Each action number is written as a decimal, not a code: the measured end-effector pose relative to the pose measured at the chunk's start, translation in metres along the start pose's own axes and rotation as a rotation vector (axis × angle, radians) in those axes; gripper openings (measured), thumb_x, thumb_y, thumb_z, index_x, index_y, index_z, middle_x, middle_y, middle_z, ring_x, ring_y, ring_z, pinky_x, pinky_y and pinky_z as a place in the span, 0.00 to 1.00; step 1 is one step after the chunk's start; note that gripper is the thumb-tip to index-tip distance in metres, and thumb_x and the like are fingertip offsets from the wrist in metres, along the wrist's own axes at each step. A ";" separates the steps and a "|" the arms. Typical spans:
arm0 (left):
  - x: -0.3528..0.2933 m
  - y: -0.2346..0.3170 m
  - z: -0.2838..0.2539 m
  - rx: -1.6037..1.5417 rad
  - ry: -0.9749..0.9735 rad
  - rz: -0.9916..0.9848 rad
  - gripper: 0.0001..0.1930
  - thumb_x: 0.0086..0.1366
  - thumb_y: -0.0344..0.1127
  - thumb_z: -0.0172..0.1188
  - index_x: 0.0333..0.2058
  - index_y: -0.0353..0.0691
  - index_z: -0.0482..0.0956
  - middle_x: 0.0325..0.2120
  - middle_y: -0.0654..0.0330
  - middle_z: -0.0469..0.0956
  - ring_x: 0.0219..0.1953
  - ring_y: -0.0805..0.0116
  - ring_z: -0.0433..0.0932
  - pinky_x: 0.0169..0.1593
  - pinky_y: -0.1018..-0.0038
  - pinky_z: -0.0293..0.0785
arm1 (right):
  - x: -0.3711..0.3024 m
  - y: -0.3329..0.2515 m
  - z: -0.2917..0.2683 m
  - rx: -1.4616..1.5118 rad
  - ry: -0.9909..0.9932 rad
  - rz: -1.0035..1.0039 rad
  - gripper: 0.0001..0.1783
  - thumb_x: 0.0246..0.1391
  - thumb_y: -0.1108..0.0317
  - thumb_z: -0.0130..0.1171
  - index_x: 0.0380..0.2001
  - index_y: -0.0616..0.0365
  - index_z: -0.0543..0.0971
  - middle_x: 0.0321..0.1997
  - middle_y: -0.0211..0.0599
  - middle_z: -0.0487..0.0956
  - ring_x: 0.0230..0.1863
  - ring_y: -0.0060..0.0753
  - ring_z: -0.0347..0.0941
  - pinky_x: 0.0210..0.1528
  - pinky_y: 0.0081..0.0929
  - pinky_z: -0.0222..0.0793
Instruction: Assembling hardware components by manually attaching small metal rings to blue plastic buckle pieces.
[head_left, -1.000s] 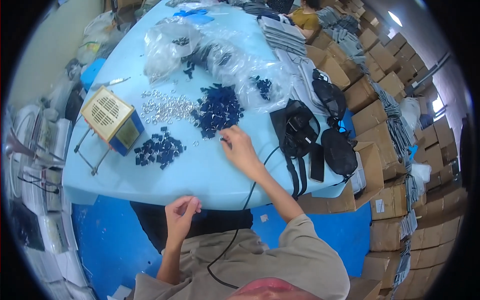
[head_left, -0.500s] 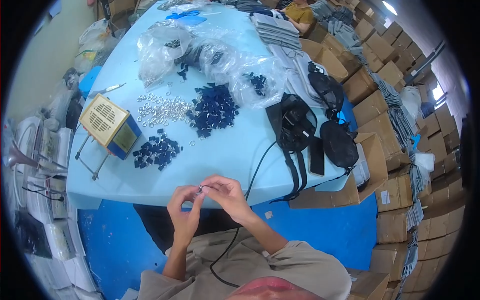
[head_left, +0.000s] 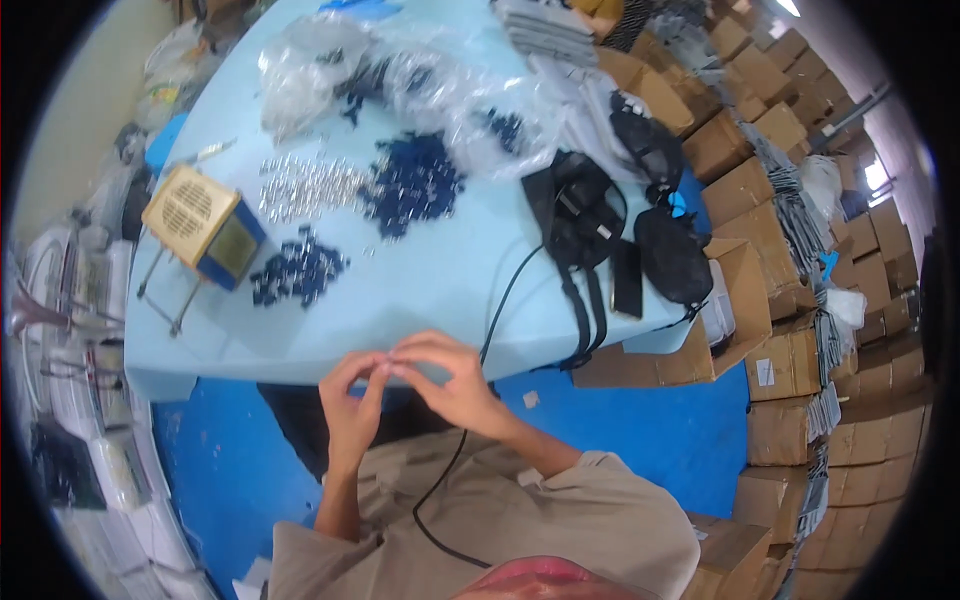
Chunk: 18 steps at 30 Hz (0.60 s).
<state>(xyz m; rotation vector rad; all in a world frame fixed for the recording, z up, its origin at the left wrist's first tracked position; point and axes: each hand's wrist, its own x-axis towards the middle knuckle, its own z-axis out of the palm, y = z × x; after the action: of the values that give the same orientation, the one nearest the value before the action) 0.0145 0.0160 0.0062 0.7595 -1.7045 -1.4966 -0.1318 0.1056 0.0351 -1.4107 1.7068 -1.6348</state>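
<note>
My left hand (head_left: 352, 400) and my right hand (head_left: 450, 385) meet at the table's near edge, thumbs and fingertips pinched together. Whatever sits between the fingertips is too small and too covered to name. Beyond them on the light blue table (head_left: 400, 290) is a small pile of dark blue tabs (head_left: 298, 268) with metallic glints. Farther back are a spread of small silver metal rings (head_left: 308, 190) and, touching it on the right, a larger heap of dark blue fabric pieces (head_left: 415, 185).
At the left stands a cream and blue box-shaped device (head_left: 205, 225) on metal legs. Clear plastic bags (head_left: 310, 80) lie at the back. Black pouches (head_left: 672, 255), a strap bundle and a phone (head_left: 627, 280) occupy the right side. A black cable (head_left: 505, 300) runs past my right hand. Cardboard boxes (head_left: 785, 360) are stacked right.
The view has shifted, so the table contents sit higher in the picture. Both hands stay pinched together; the small dark and shiny piece seen between the fingertips before is now hidden.
</note>
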 end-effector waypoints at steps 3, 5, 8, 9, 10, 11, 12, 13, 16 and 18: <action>0.008 0.010 0.004 -0.043 0.007 -0.023 0.05 0.66 0.25 0.65 0.39 0.29 0.84 0.34 0.55 0.85 0.34 0.73 0.81 0.42 0.77 0.76 | 0.003 0.001 -0.006 0.096 -0.007 0.086 0.09 0.54 0.82 0.69 0.39 0.65 0.86 0.41 0.44 0.85 0.42 0.34 0.82 0.48 0.28 0.77; 0.007 0.006 0.007 -0.074 -0.014 -0.040 0.06 0.66 0.25 0.65 0.40 0.30 0.84 0.35 0.57 0.85 0.35 0.74 0.81 0.42 0.77 0.76 | -0.001 0.011 -0.007 0.175 0.039 0.133 0.09 0.53 0.83 0.69 0.39 0.66 0.86 0.41 0.43 0.85 0.42 0.31 0.82 0.48 0.27 0.77; 0.004 0.010 0.012 -0.202 0.027 -0.111 0.07 0.67 0.26 0.66 0.41 0.30 0.85 0.35 0.58 0.85 0.34 0.76 0.79 0.39 0.79 0.75 | -0.009 0.014 -0.001 0.378 0.162 0.250 0.08 0.54 0.85 0.69 0.37 0.67 0.86 0.40 0.42 0.86 0.43 0.30 0.83 0.49 0.27 0.80; 0.001 0.007 0.011 -0.194 0.042 -0.128 0.07 0.67 0.26 0.66 0.41 0.30 0.85 0.35 0.58 0.85 0.34 0.76 0.79 0.39 0.79 0.75 | -0.015 0.016 0.004 0.404 0.193 0.271 0.08 0.54 0.85 0.69 0.38 0.67 0.86 0.41 0.42 0.86 0.43 0.29 0.83 0.49 0.27 0.80; -0.002 0.003 0.010 -0.175 0.054 -0.120 0.06 0.67 0.26 0.66 0.41 0.30 0.85 0.36 0.58 0.84 0.35 0.76 0.80 0.40 0.79 0.75 | -0.019 0.017 0.010 0.426 0.226 0.291 0.08 0.55 0.85 0.69 0.39 0.68 0.86 0.41 0.43 0.87 0.43 0.29 0.83 0.49 0.27 0.81; -0.003 0.001 0.010 -0.157 0.064 -0.112 0.05 0.67 0.25 0.66 0.40 0.29 0.84 0.36 0.59 0.84 0.36 0.76 0.80 0.41 0.79 0.76 | -0.020 0.017 0.015 0.433 0.217 0.305 0.08 0.55 0.85 0.69 0.39 0.68 0.86 0.41 0.43 0.87 0.43 0.29 0.83 0.49 0.27 0.81; -0.002 0.003 0.009 -0.121 0.079 -0.076 0.05 0.67 0.25 0.66 0.39 0.29 0.85 0.36 0.59 0.84 0.36 0.75 0.80 0.40 0.79 0.75 | -0.021 0.016 0.021 0.439 0.268 0.337 0.09 0.55 0.85 0.69 0.40 0.69 0.86 0.41 0.44 0.87 0.43 0.29 0.83 0.49 0.26 0.81; -0.002 0.005 0.008 -0.083 0.093 -0.058 0.05 0.67 0.25 0.66 0.39 0.29 0.85 0.36 0.58 0.84 0.35 0.75 0.79 0.39 0.79 0.75 | -0.023 0.015 0.025 0.443 0.319 0.368 0.10 0.55 0.85 0.69 0.41 0.69 0.86 0.42 0.44 0.87 0.44 0.28 0.83 0.50 0.25 0.81; 0.000 0.006 0.008 -0.038 0.080 -0.029 0.05 0.67 0.26 0.66 0.39 0.31 0.85 0.35 0.59 0.84 0.34 0.75 0.79 0.37 0.79 0.73 | -0.027 0.018 0.023 0.349 0.305 0.267 0.11 0.55 0.85 0.69 0.43 0.69 0.86 0.42 0.45 0.87 0.43 0.27 0.83 0.49 0.24 0.81; -0.001 0.005 0.006 -0.032 0.058 -0.013 0.06 0.67 0.27 0.67 0.40 0.33 0.86 0.35 0.59 0.85 0.34 0.75 0.79 0.34 0.79 0.72 | -0.026 0.016 0.019 0.339 0.295 0.274 0.11 0.55 0.85 0.69 0.42 0.69 0.86 0.42 0.44 0.87 0.43 0.27 0.83 0.49 0.24 0.81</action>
<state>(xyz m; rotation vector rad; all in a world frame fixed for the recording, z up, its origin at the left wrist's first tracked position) 0.0104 0.0211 0.0104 0.7916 -1.6313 -1.4932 -0.1116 0.1142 0.0068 -0.7734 1.5864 -1.9274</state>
